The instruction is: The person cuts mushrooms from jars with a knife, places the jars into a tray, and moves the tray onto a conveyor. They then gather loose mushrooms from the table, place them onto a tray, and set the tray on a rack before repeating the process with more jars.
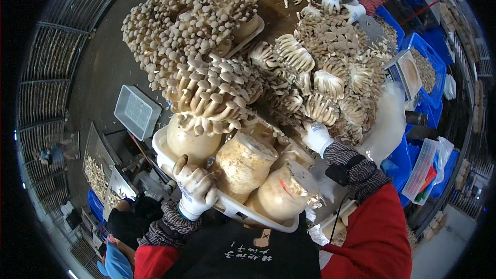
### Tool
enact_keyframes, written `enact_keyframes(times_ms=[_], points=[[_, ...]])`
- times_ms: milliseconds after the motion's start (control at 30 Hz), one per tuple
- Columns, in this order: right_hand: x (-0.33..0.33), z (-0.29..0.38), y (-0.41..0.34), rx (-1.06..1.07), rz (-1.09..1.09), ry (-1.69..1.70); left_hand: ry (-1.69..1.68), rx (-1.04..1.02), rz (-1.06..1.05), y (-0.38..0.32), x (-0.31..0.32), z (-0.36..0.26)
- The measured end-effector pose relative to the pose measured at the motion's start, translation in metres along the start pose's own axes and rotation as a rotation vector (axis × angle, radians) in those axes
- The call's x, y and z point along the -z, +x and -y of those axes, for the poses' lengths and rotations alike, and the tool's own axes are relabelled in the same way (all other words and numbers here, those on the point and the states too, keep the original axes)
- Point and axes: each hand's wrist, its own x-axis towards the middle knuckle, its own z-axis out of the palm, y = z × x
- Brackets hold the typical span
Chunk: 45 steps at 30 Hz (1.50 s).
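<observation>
My left hand (193,186), in a white glove with soiled fingertips, lies over the near left rim of a white plastic basket (236,211). Several round cultivation bottles (244,161) sit in that basket, and a cluster of brown-capped mushrooms (213,97) grows from one at its far left. Gloved in white, my right hand (317,137) is right of the basket, at the near edge of a large pile of cut mushroom clumps (329,81). Its fingertips are hidden among the mushrooms, so whether it holds anything does not show.
Beyond stands a basket of uncut mushrooms (193,19). A co-worker's gloved hands (341,4) are at the pile's far side. At right are a scale (405,71) and blue crates (424,66); at left, a clear plastic bin (137,112) and a person seen from above (135,217).
</observation>
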Motion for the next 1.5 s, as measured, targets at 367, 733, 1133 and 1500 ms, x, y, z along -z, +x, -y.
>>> enact_keyframes(times_ms=[367,733,1133,1500], points=[[0.017,0.010,0.030,-0.043,0.188,-0.033,-0.008,-0.006,0.041,0.000,0.002,0.002],[-0.036,0.022,0.112,0.092,0.220,-0.029,0.024,-0.008,0.054,0.005,0.004,-0.002],[-0.028,-0.006,0.124,-0.093,-0.011,0.150,-0.091,0.199,-0.466,-0.019,-0.020,0.007],[0.022,0.015,-0.031,0.043,-0.021,-0.097,-0.634,0.762,-0.196,0.014,0.023,0.078]])
